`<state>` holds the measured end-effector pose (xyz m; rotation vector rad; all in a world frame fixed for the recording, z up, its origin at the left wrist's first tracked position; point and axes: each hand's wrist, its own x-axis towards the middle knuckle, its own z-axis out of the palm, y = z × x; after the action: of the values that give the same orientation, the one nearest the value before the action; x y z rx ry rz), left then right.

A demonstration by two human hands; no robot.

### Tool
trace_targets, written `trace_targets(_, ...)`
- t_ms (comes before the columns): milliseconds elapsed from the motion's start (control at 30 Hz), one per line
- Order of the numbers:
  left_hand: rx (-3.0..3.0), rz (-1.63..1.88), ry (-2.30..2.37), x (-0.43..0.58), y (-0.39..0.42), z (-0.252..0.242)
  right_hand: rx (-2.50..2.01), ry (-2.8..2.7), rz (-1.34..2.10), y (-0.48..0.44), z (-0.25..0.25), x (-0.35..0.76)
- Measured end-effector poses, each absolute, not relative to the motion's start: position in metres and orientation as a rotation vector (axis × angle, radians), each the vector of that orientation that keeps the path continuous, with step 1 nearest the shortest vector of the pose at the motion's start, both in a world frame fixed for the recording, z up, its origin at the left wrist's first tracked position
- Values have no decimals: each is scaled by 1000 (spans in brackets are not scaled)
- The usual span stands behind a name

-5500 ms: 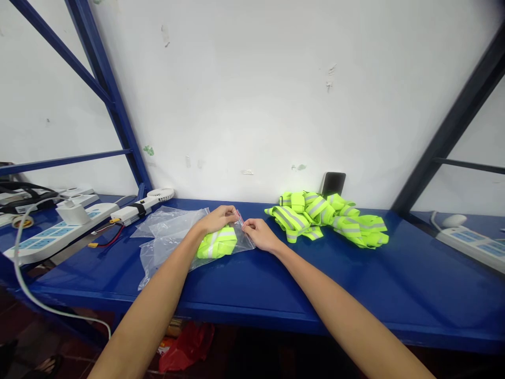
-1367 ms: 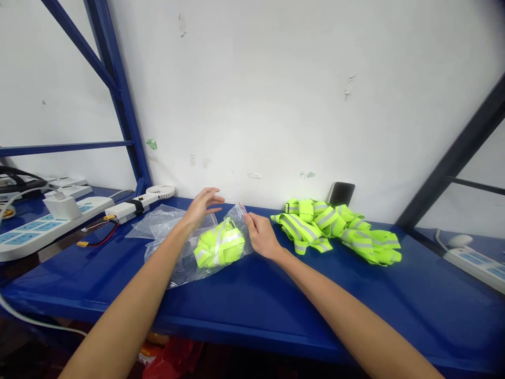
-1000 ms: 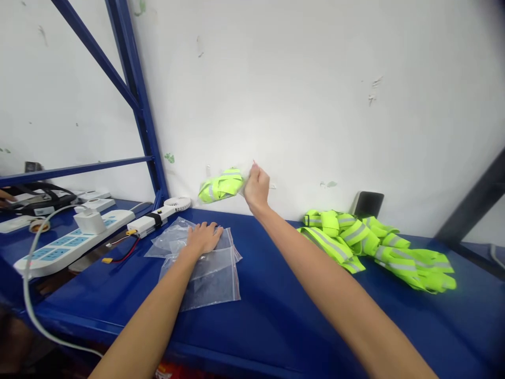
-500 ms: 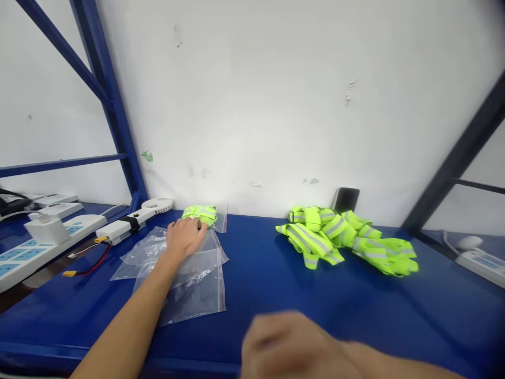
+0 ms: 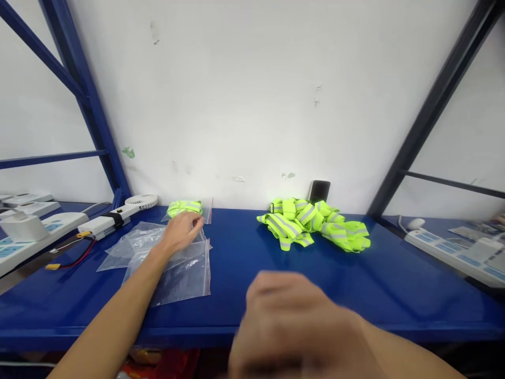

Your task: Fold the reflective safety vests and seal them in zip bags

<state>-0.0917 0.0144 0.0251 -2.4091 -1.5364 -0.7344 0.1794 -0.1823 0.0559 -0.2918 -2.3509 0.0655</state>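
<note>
Blue steel worktop runs across the view, with a white wall behind it. Near its back edge, against the wall, lies a bagged vest, neon yellow with silver bands, a thin red bag edge standing up at its right end. Just in front of it spreads a loose layer of clear zip bags.

Left hand hangs over those bags, its grip partly open and the fingers loosely curled, close to the bagged vest. It has hold of nothing that shows. Right hand looms large and blurred at the bottom of the view, over the front of the worktop (too smeared to read properly), so its grip cannot be told, though nothing shows in it.

Well to the right sits a tangled pile of vests, with a phone leaning on the wall behind it. To the left are a small fan, a power strip and a red-and-black wire. Another power strip lies far right.
</note>
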Motion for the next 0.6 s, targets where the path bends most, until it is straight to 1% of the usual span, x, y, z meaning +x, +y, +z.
trace_targets(67, -2524, -725, -1462, -89, 11, 26, -367, -2301, -115, -144, 97, 183)
trace_targets(133, -2598, -715, -1417, -86, 8, 28, -779, -2213, -213, -107, 101, 196)
trace_targets(233, -2612, -715, -1376, -82, 5, 31, -1504, -2147, -321, -52, 64, 222)
trace_targets(300, -2586, -700, -1351, -80, 4, 32, -1805, -2140, -327, -25, 36, 232)
trace_targets(333, -2577, -685, -1340, -80, 4, 32, -1870, -2142, -367, -15, 25, 232)
trace_targets(400, -2573, -649, -1331, -77, 3, 32, -1878, -2150, -480, -5, 10, 226)
trace_targets(467, -2582, -628, -1334, -74, 1, 33, -1756, -2193, -486, -5, 4, 216)
trace_targets(533, -2616, -623, -1325, -68, -2, 33, -1584, -2184, -409, -9, 4, 206)
trace_targets(600, -2667, -665, -1301, -60, -6, 32, -1400, -2115, -240, -12, 5, 200)
